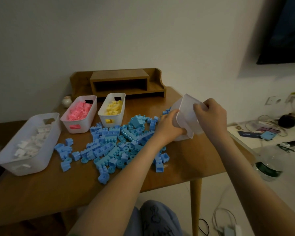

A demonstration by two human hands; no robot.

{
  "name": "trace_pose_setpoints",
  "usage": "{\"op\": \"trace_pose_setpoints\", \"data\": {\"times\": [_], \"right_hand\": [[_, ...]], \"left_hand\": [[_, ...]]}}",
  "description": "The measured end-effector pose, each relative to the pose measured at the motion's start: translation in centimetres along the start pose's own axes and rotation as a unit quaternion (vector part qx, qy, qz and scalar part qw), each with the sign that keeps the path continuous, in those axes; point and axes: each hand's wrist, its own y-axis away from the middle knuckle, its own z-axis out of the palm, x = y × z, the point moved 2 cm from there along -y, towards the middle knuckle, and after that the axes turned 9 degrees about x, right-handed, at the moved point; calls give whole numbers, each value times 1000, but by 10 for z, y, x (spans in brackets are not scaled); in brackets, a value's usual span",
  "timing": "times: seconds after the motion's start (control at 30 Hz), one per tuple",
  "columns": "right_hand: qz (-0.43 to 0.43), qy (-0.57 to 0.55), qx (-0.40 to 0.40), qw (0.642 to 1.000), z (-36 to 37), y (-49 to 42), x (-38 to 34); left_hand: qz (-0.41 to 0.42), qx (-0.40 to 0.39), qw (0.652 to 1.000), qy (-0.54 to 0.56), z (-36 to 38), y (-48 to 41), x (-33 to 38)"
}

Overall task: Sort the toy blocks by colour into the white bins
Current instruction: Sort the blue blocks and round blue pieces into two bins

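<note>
A heap of blue toy blocks [114, 143] is spread over the middle of the wooden table [41, 193]. Both hands hold a white bin [186, 109] tipped on its side at the table's right edge, with its mouth facing the heap. My left hand [169, 125] grips its lower rim and my right hand [209, 114] grips its upturned bottom. Three more white bins stand at the left: one with white blocks [46, 143], one with pink blocks [92, 109], one with yellow blocks [122, 106].
A wooden desk shelf [119, 82] stands against the wall behind the bins, with a small round jar [66, 101] to its left. Beyond the right table edge are a clear water bottle [269, 164] and a low white surface with cables and a phone [267, 135].
</note>
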Motion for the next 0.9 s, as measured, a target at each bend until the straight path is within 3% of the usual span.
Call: {"op": "trace_pose_setpoints", "data": {"times": [0.13, 0.27, 0.53, 0.7, 0.9], "right_hand": [[-70, 42, 93, 992, -1, 2, -14], [-147, 64, 161, 974, -5, 6, -31], [-246, 43, 82, 965, 28, 18, -45], [-256, 18, 36, 966, 57, 14, -56], [-213, 18, -10, 977, 115, 0, -64]], "left_hand": [[-11, -15, 997, 78, 2, 6, 13], [-20, 15, 997, 68, 8, 8, 17], [-15, 45, 998, -35, -18, -8, -9], [16, 131, 966, -221, -69, -14, -41], [-5, 168, 967, -190, -111, -16, -79]]}}
